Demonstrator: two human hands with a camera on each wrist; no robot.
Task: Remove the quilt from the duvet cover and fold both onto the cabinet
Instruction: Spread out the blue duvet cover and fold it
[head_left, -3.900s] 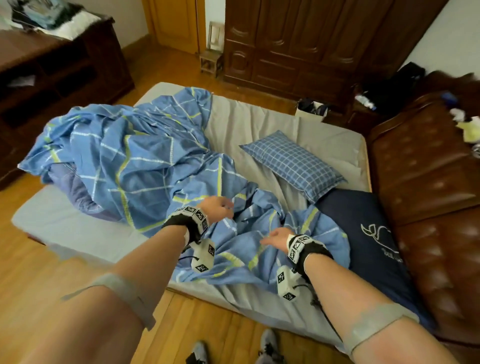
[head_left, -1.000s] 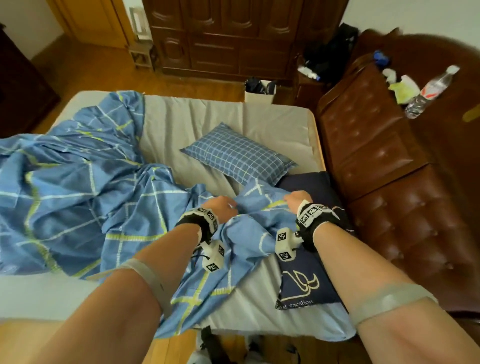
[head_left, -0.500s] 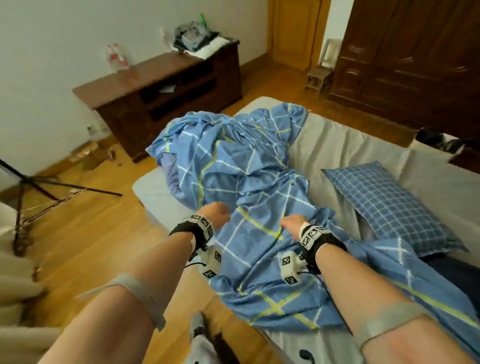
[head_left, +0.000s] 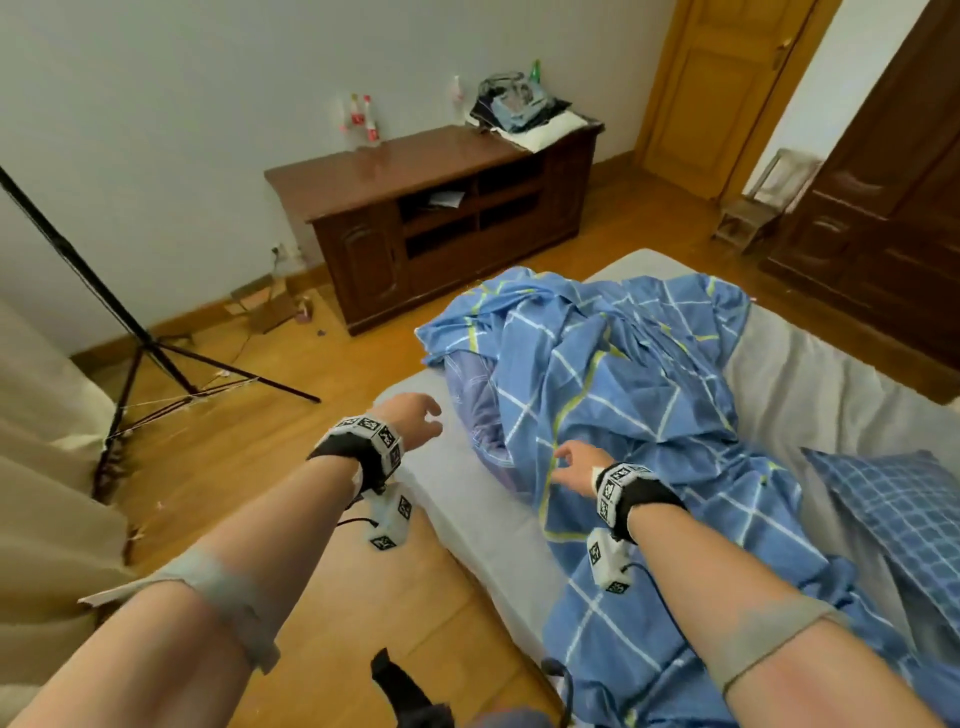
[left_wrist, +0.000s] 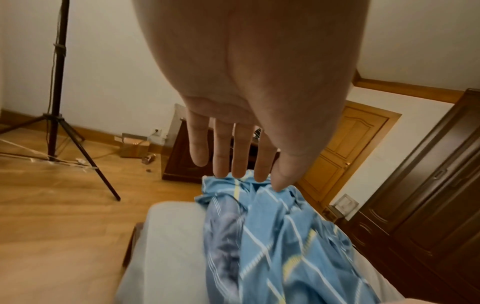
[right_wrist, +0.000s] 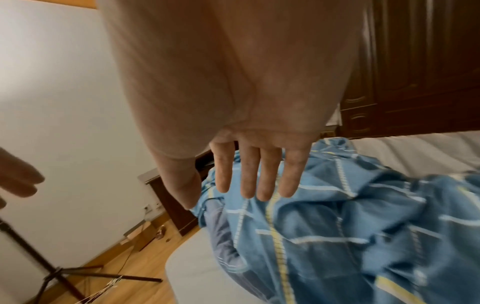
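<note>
The blue checked duvet cover (head_left: 623, 389) lies crumpled along the grey mattress (head_left: 467, 504). At its open end near the bed's corner, the purplish quilt (head_left: 478, 415) shows inside it. My left hand (head_left: 415, 418) hovers open over the mattress corner, just left of that opening, fingers straight (left_wrist: 223, 164) and holding nothing. My right hand (head_left: 569, 462) is open above the cover's edge, its fingers (right_wrist: 246, 185) stretched out, apart from the duvet cover (right_wrist: 337, 226). The dark wooden cabinet (head_left: 395, 166) stands by the wall beyond the bed.
Bottles (head_left: 361, 119) and a pile of clothes (head_left: 524, 111) sit on the cabinet top. A black tripod (head_left: 135, 338) stands on the wooden floor at left, beside a beige curtain (head_left: 41, 467). A blue checked pillow (head_left: 893, 509) lies at right. A dark wardrobe (head_left: 883, 208) and a small stool (head_left: 743, 223) are behind.
Both hands have let go of the duvet cover and opened. They have moved toward the cover's open end at the bed's corner, and the view has swung left to the cabinet.
</note>
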